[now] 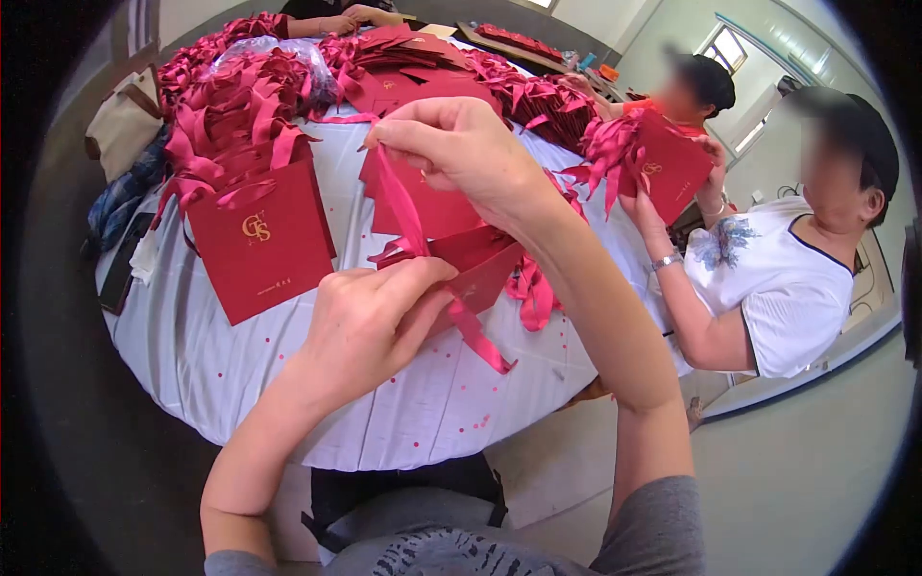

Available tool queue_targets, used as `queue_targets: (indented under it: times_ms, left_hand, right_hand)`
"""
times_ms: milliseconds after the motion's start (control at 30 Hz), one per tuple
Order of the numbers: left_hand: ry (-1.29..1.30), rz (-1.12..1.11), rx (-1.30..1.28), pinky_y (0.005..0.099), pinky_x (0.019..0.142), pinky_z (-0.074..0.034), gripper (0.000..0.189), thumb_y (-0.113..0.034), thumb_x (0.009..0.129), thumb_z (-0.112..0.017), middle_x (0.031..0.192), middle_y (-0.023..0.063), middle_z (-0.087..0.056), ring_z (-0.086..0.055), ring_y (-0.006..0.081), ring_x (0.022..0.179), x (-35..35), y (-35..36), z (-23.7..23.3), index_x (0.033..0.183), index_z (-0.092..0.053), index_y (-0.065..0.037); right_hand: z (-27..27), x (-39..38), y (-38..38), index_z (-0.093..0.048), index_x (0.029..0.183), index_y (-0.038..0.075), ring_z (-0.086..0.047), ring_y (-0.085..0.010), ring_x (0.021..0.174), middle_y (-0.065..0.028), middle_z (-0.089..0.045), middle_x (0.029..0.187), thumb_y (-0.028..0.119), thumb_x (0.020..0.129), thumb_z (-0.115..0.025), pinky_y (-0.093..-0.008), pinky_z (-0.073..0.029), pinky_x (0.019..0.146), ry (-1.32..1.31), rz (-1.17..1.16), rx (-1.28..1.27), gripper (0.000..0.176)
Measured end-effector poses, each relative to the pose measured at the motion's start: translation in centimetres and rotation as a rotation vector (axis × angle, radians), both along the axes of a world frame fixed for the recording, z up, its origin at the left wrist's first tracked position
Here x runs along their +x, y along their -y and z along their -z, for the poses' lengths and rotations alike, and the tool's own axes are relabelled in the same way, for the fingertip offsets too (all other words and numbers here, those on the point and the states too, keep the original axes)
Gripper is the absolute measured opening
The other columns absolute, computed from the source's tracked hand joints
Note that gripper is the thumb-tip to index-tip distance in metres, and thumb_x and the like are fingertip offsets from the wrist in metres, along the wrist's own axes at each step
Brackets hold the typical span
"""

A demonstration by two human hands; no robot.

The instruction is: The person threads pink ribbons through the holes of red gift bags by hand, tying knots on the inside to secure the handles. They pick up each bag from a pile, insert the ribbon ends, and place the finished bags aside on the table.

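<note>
Raised over the table, my right hand (456, 154) is closed in a pinch on a pink-red ribbon (401, 204), which runs taut down to a red paper gift bag (492, 272). My left hand (370, 322) is closed at the near top edge of that bag, thumb and fingers pinched together. A loose ribbon end (483, 344) hangs below those fingers. The bag lies tilted, partly hidden behind my left hand and right forearm. Just beyond it lie other flat red bags (403, 197).
A row of red bags (264, 254) with gold lettering and ribbons stands at left. More bags are heaped at the back (408, 58). Small red dots litter the white tablecloth (384, 432). At right, a person in white (797, 278) holds a red bag (667, 163); others work farther back.
</note>
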State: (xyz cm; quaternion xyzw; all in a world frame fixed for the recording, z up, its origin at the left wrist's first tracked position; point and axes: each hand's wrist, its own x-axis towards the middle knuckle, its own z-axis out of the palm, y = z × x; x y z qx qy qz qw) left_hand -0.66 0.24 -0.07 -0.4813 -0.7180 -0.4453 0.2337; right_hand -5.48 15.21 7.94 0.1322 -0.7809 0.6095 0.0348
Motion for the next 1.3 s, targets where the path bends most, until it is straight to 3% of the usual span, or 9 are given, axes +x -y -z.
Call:
queue_targets:
  times_ms: [133, 267, 333, 433, 533, 633, 867, 1100, 1300]
  left_hand:
    - [0.043, -0.044, 0.007, 0.031, 0.048, -0.045, 0.016, -0.005, 0.076, -0.068, 0.074, 0.0094, -0.064, -0.06, 0.0219, 0.055, -0.3, 0.2, 0.2, 0.09, -0.06, -0.004]
    - [0.18, -0.094, 0.077, 0.0317, 0.053, -0.048, 0.014, -0.007, 0.078, -0.067, 0.072, 0.0124, -0.063, -0.063, 0.0265, 0.059, -0.8, 0.6, 0.4, 0.089, -0.059, -0.003]
    - [0.247, -0.078, 0.117, 0.0293, 0.053, -0.047, 0.015, -0.004, 0.078, -0.067, 0.073, 0.0149, -0.062, -0.062, 0.0242, 0.058, -0.9, 0.4, 0.6, 0.091, -0.06, -0.001]
    - [0.272, -0.083, 0.137, 0.0252, 0.052, -0.045, 0.014, 0.0, 0.08, -0.065, 0.072, 0.0112, -0.062, -0.061, 0.0159, 0.058, -0.7, 0.0, 0.6, 0.092, -0.059, 0.0]
    - [0.237, -0.073, 0.096, 0.0242, 0.048, -0.038, 0.012, 0.001, 0.08, -0.064, 0.068, 0.0086, -0.059, -0.055, 0.0125, 0.054, -0.5, 0.2, 0.0, 0.091, -0.058, 0.0]
    - [0.164, -0.102, 0.023, 0.0263, 0.047, -0.037, 0.01, 0.002, 0.08, -0.062, 0.068, 0.0087, -0.058, -0.053, 0.0159, 0.053, -0.4, 0.9, -0.8, 0.089, -0.057, 0.0]
    - [-0.106, -0.162, -0.137, 0.0331, 0.052, -0.038, 0.011, -0.001, 0.076, -0.065, 0.07, 0.0095, -0.056, -0.05, 0.0255, 0.054, -0.5, 1.4, -1.8, 0.084, -0.057, -0.002]
    - [-0.177, -0.399, -0.466, 0.0363, 0.059, -0.039, 0.01, -0.005, 0.074, -0.065, 0.07, 0.0109, -0.049, -0.05, 0.0267, 0.062, 1.0, 0.7, -4.4, 0.075, -0.056, 0.0]
    - [-0.313, -0.24, -0.385, 0.0359, 0.073, -0.038, 0.012, 0.0, 0.07, -0.061, 0.08, 0.0101, -0.049, -0.049, 0.0266, 0.082, 0.2, -0.5, -4.7, 0.082, -0.06, -0.001]
  right_hand:
    - [0.8, 1.7, -0.4, -0.065, 0.088, -0.004, -0.055, -0.0071, 0.063, -0.0049, -0.063, 0.072, 0.018, 0.084, -0.064, -0.0231, -0.045, 0.056, -0.5, 0.258, 0.166, 0.022]
    - [1.7, 7.7, -1.5, -0.063, 0.081, -0.003, -0.054, -0.0051, 0.066, -0.003, -0.062, 0.074, 0.007, 0.09, -0.056, -0.0206, -0.043, 0.057, -0.465, 0.357, 0.302, 0.016]
    - [4.4, 9.0, -1.4, -0.058, 0.067, 0.004, -0.053, -0.0213, 0.053, -0.0073, -0.052, 0.06, 0.017, 0.079, -0.071, -0.0324, -0.042, 0.049, -0.624, 0.444, 0.478, 0.022]
    - [7.1, 10.5, -1.9, -0.06, 0.081, 0.004, -0.054, -0.0279, 0.078, -0.0094, -0.054, 0.079, 0.026, 0.078, -0.07, -0.0381, -0.045, 0.06, -0.601, 0.362, 0.703, 0.025]
    - [8.4, 11.5, -3.0, -0.061, 0.087, 0.002, -0.057, -0.0207, 0.069, -0.0091, -0.057, 0.074, 0.015, 0.08, -0.069, -0.0317, -0.044, 0.058, -0.64, 0.302, 0.655, 0.017]
    - [8.3, 13.7, -4.0, -0.06, 0.093, 0.001, -0.057, -0.0107, 0.064, -0.0062, -0.059, 0.072, 0.009, 0.088, -0.06, -0.0254, -0.043, 0.058, -0.104, 0.141, 0.202, 0.009]
    - [7.8, 18.1, -8.1, -0.061, 0.098, -0.004, -0.057, -0.0079, 0.069, -0.0031, -0.058, 0.074, 0.005, 0.091, -0.055, -0.0224, -0.046, 0.062, 0.067, 0.246, 0.187, 0.013]
    - [6.9, 20.1, -8.5, -0.062, 0.102, -0.003, -0.061, -0.0105, 0.074, -0.0075, -0.065, 0.086, 0.002, 0.089, -0.057, -0.0236, -0.05, 0.064, -0.06, 0.381, -0.031, 0.016]
    - [7.3, 19.6, -7.3, -0.064, 0.098, -0.005, -0.065, -0.0195, 0.073, -0.0158, -0.066, 0.091, -0.01, 0.082, -0.057, -0.0254, -0.051, 0.067, -0.311, 0.346, -0.251, 0.018]
